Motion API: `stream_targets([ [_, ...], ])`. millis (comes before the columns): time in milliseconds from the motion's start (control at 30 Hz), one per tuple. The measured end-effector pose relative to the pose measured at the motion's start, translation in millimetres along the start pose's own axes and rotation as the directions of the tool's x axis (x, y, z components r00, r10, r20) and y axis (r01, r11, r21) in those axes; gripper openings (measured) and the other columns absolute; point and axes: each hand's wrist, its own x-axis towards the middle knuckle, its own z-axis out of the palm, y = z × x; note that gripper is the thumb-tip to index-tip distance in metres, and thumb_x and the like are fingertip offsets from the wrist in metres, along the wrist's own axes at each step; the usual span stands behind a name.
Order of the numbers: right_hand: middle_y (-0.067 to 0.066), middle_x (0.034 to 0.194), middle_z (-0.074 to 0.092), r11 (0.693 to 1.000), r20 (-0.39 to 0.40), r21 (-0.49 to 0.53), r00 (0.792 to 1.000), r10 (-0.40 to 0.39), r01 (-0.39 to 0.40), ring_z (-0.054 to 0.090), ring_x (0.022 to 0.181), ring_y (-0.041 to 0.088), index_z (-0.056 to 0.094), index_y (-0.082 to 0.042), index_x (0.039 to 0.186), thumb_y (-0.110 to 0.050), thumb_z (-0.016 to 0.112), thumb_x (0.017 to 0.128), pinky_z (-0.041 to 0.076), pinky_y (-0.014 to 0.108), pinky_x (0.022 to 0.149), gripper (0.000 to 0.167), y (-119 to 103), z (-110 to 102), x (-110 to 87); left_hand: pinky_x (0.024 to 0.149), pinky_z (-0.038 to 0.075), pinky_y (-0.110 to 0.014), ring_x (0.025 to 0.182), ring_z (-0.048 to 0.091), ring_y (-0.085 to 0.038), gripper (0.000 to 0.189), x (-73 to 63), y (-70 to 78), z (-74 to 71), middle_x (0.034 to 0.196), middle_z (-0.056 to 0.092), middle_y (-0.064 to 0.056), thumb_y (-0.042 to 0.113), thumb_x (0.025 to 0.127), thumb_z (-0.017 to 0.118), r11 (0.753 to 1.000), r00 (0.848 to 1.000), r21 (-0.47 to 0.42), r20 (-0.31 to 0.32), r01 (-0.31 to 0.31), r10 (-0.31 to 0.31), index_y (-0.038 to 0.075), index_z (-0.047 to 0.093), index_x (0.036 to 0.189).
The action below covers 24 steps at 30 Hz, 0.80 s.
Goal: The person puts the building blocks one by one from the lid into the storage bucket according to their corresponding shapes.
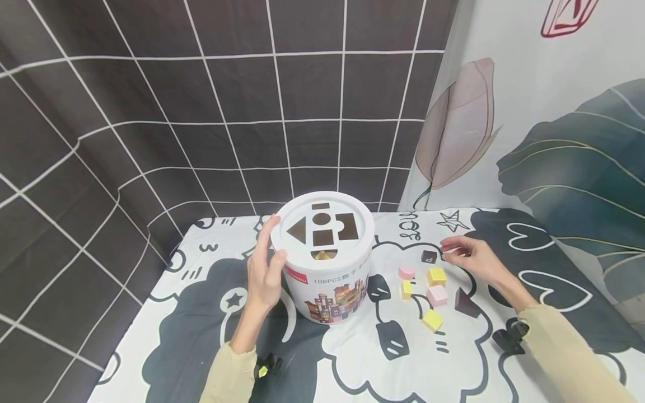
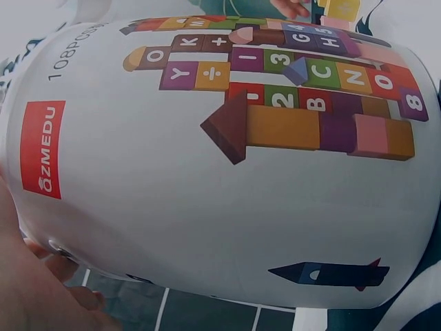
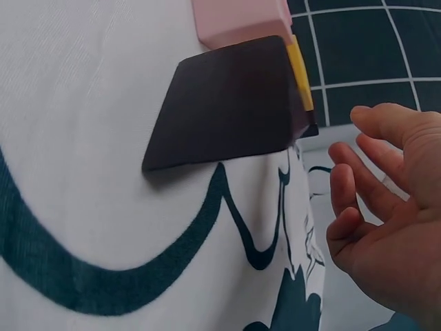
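Note:
A white bucket [image 1: 322, 285] printed with colourful letter blocks stands upright in front of me. Its lid [image 1: 347, 252] has cutouts including a triangle, a circle and rectangles; something yellowish shows through the nearest hole. My left hand [image 1: 264, 274] holds the bucket's left side near the rim, thumb toward the front. Over on the right, my right hand [image 1: 473, 258] hovers with loosely bent fingers and nothing in it. Nearest to it is a small dark letter block [image 1: 429, 257]. A dark triangular block [image 3: 227, 107] looms large in the right wrist view, left of the fingers.
Between bucket and right hand lie several loose blocks, among them a rounded pink block [image 1: 406, 272], a pink block [image 1: 437, 295] and a yellow block [image 1: 432, 321]. The patterned cloth [image 1: 373, 372] covers the surface. A dark gridded curtain [image 1: 242, 151] hangs close behind.

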Motion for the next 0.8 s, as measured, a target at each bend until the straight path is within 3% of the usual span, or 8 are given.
stream_targets([
  [400,0.024,0.114,0.066,0.999,0.052,-0.006,0.998,0.042,-0.041,0.062,0.094,0.032,0.063,0.005,0.123,-0.008,0.072,0.088,0.049,0.037,0.074,0.039,9.2,10.5,7.9,0.113,0.028,-0.041,0.141,0.040,-0.023,0.061,-0.4,-1.8,0.1,0.149,0.050,-0.009,0.026,0.089,0.045,1.000,1.000,0.003,-0.006,-0.010,0.010,0.005,0.049,0.146],
  [800,0.020,0.109,0.067,1.000,0.083,0.006,0.996,0.028,-0.029,0.061,0.092,0.030,0.063,0.006,0.122,-0.007,0.073,0.088,0.049,0.034,0.073,0.038,11.6,15.4,14.1,0.113,0.029,-0.041,0.140,0.041,-0.023,0.061,0.4,-1.2,0.0,0.148,0.051,-0.009,0.026,0.089,0.045,1.000,1.000,0.009,-0.009,-0.011,0.011,0.005,0.049,0.145],
])
